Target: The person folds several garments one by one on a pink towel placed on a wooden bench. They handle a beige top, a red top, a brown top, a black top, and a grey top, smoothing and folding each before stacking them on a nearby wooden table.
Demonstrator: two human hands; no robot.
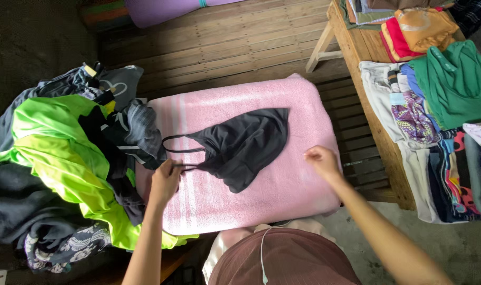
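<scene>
Far left: heap of clothes point(66, 158), lime-green and grey. Left hand point(166, 177) pinching the thin straps of a black top point(240, 145), spread flat mid-scene on a pink towel point(272, 184). Right hand point(320, 158) just right of the top, fingers loosely curled, resting on the towel, holding nothing. Far right: tabletop point(375, 121) carrying folded clothes point(441, 105).
</scene>
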